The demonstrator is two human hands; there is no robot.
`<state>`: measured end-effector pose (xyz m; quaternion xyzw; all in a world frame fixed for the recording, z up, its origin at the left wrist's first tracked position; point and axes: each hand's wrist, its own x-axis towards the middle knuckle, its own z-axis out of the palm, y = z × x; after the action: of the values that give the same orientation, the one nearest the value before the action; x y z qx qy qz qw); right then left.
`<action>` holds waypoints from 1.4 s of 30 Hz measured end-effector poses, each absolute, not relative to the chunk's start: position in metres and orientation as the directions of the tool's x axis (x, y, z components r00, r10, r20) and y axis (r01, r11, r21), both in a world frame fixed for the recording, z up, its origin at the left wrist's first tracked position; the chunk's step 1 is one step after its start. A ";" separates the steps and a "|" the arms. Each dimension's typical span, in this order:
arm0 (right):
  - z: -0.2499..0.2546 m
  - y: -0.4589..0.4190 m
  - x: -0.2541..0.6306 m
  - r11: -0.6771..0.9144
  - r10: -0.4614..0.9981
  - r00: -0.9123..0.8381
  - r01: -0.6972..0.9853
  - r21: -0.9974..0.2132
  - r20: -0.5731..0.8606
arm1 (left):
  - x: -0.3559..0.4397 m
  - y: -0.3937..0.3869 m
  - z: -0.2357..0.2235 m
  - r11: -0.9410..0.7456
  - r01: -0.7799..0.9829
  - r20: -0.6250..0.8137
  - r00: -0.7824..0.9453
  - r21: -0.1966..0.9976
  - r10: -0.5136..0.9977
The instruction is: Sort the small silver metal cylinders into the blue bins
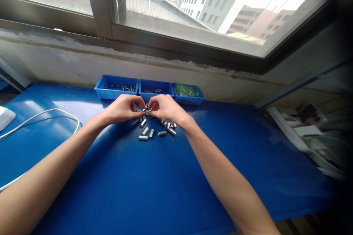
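Note:
My left hand [127, 108] and my right hand [167, 109] meet over the blue table, fingertips almost touching. Thumb and fingers are curled together on both. Between them is a cluster of small shiny metal pieces [148, 111], too small and partly covered to tell apart. What each hand pinches is hidden among these. Several short metal standoffs lie loose nearer to me, one of them a silvery standoff [143, 138] lying flat. More standoffs [168, 126] are bunched beside and partly behind my right wrist.
Three blue bins stand along the wall: the left bin [103, 93] holds small screws, the middle bin [142, 96] metal pieces, the right bin [190, 100] parts in green plastic. A white cable [55, 109] curves over the table [154, 187] at left. Papers [308, 131] lie at far right.

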<state>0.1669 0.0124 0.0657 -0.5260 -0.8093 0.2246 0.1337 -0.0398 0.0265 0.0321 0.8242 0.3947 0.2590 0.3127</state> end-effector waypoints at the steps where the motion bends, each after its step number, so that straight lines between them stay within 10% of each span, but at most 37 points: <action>1: 0.065 0.013 0.167 0.350 0.912 -0.411 0.793 -0.499 -0.014 | -0.040 0.027 0.031 -0.500 0.496 0.184 0.554 0.710 0.812; 26: 0.068 0.008 0.163 0.343 0.920 -0.390 0.835 -0.431 -0.024 | -0.033 0.024 0.027 -0.511 0.522 0.165 0.571 0.683 0.804; 34: 0.068 0.016 0.173 0.268 0.926 -0.377 0.687 -0.675 -0.015 | -0.035 0.026 0.030 -0.482 0.498 0.213 0.502 0.721 0.838; 42: 0.059 0.026 0.179 -0.088 0.935 -0.337 0.085 -0.993 -0.111 | -0.033 0.021 0.041 -0.253 0.225 0.131 0.447 0.941 0.885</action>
<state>0.1791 0.0262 0.0589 -0.4473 -0.5700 0.5863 0.3624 -0.0330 0.0207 0.0412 0.7094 0.3912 0.3511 0.4696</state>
